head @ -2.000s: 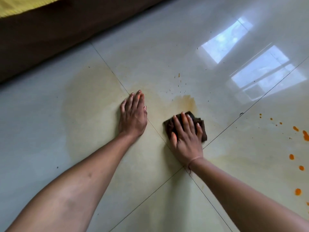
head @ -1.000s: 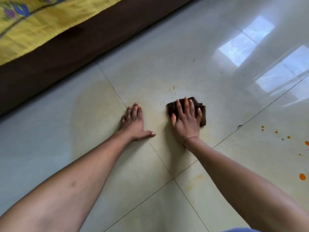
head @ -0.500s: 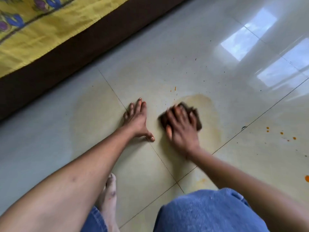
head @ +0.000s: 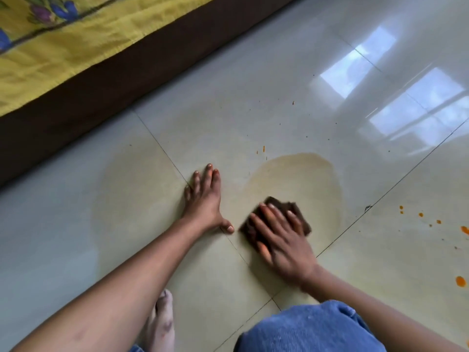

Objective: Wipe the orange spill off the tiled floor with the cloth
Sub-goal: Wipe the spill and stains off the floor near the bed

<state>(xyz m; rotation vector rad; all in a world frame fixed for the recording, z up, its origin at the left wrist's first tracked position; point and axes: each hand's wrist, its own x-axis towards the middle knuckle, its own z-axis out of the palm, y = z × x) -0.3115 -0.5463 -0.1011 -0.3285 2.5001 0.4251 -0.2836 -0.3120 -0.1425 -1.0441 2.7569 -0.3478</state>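
Observation:
My right hand [head: 281, 237] lies flat with spread fingers on a dark brown cloth [head: 295, 208], pressing it onto the pale tiled floor [head: 228, 102]; the hand is blurred by motion. Behind the cloth a wet yellowish smear [head: 304, 174] with a rounded far edge covers the tile. My left hand [head: 205, 199] rests flat on the floor to the left of the cloth, fingers straight, thumb out towards it. Bright orange drops [head: 460, 281] dot the tile at the far right, and tiny specks [head: 263, 148] sit beyond the smear.
A dark brown bed base [head: 127, 80] with a yellow flowered sheet [head: 63, 41] runs along the upper left. My bare foot [head: 162, 323] and blue-jeaned knee [head: 304, 329] are at the bottom. A faint wide stain [head: 132, 199] lies left of my left hand.
My right hand has slid the cloth nearer and to the right, leaving a wider wet smear behind it. The view has moved closer. My left hand has stayed planted.

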